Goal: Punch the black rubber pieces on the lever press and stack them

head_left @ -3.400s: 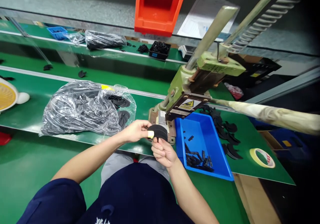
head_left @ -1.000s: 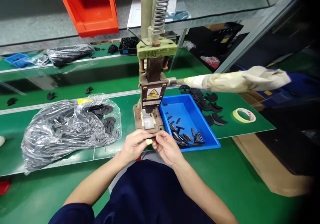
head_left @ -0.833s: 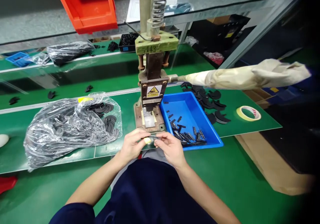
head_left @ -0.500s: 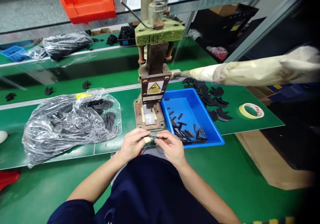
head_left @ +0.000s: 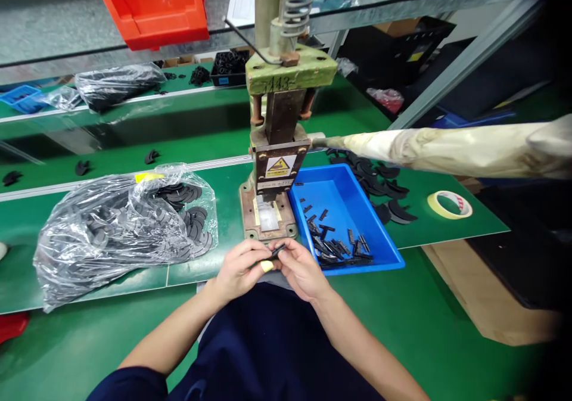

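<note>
the person's left hand (head_left: 243, 267), with a yellow wrap (head_left: 267, 266) on its thumb, and right hand (head_left: 300, 268) both grasped a slim black piece (head_left: 277, 251), pinched between thumbs and fingertips and slightly tilted. the piece was at the near edge of the long green bench (head_left: 230, 189), just in front of the brown metal base of a green and brown metal press (head_left: 280, 115). right of the press, a rectangular blue plastic tray (head_left: 333, 189) reached the near edge, with narrow black pieces (head_left: 335, 247) mostly toward its near end. beyond the tray lay curved black parts (head_left: 395, 210), and a pale yellow tape roll (head_left: 434, 206) lay near the bench's right near corner. left of the press, a clear plastic bag (head_left: 120, 234) of curved dark pieces sat along the near edge.
</note>
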Motion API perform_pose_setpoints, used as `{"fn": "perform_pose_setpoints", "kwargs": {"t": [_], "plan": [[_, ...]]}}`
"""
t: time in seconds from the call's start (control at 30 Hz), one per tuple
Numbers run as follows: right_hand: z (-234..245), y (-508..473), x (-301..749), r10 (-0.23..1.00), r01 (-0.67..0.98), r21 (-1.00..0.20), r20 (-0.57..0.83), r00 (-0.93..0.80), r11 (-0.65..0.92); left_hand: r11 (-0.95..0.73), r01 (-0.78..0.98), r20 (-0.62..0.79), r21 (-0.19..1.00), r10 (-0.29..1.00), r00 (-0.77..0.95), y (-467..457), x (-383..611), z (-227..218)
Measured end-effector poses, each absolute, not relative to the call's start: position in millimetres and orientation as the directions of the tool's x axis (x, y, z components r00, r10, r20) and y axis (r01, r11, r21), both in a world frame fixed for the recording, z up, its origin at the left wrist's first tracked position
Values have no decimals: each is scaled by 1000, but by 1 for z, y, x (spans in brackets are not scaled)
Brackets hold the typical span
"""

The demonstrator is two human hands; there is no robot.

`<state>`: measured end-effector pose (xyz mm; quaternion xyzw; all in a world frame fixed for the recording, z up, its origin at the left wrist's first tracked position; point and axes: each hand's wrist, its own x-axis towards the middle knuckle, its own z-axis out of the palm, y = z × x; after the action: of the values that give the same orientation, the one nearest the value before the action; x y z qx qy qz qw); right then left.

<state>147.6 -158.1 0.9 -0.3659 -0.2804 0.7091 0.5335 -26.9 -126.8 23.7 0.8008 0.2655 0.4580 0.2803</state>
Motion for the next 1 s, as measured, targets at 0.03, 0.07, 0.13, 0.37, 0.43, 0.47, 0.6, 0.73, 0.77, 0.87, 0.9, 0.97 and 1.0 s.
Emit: {"fn": "perform_pose_setpoints", "kwargs": {"t": [0.03, 0.07, 0.13, 0.37, 0.43, 0.47, 0.6, 0.73, 0.77, 0.87, 0.9, 0.97, 1.0], "plan": [[2, -157, 149, 949, -568, -761, -237, -207, -314, -685, 160, 569, 711, 694, 440, -125, -28, 25], [4, -157, 150, 933, -577, -735, -253, -255, -357, -667, 153, 555, 729, 707, 438, -123, -30, 27], [5, -155, 153, 890, -576, -684, -278, -361, -448, -640, 139, 529, 755, 721, 447, -116, -33, 31], [-5, -151, 153, 779, -593, -513, -315, -543, -621, -663, 36, 489, 748, 587, 646, -100, -38, 38], [-7, -148, 153, 767, -601, -480, -333, -549, -639, -676, 13, 513, 736, 571, 641, -99, -39, 37], [-7, -147, 153, 765, -605, -470, -345, -544, -643, -682, 15, 521, 731, 572, 634, -97, -39, 35], [-2, -147, 154, 807, -643, -489, -395, -438, -589, -690, 190, 530, 698, 677, 511, -79, -40, 25], [14, -155, 160, 846, -638, -557, -376, -377, -532, -639, 445, 507, 628, 769, 388, -43, -38, 5], [18, -158, 162, 851, -631, -571, -365, -378, -525, -634, 477, 496, 609, 774, 394, -35, -37, -1], [28, -164, 169, 870, -622, -609, -335, -361, -493, -658, 525, 457, 540, 753, 473, -15, -34, -18], [29, -165, 171, 878, -622, -620, -329, -348, -479, -669, 538, 449, 512, 743, 496, -11, -33, -23], [31, -167, 175, 892, -624, -638, -322, -316, -451, -681, 568, 440, 462, 732, 519, -6, -32, -30], [31, -167, 177, 898, -623, -647, -321, -300, -439, -684, 579, 437, 443, 729, 527, -4, -32, -32]]}}
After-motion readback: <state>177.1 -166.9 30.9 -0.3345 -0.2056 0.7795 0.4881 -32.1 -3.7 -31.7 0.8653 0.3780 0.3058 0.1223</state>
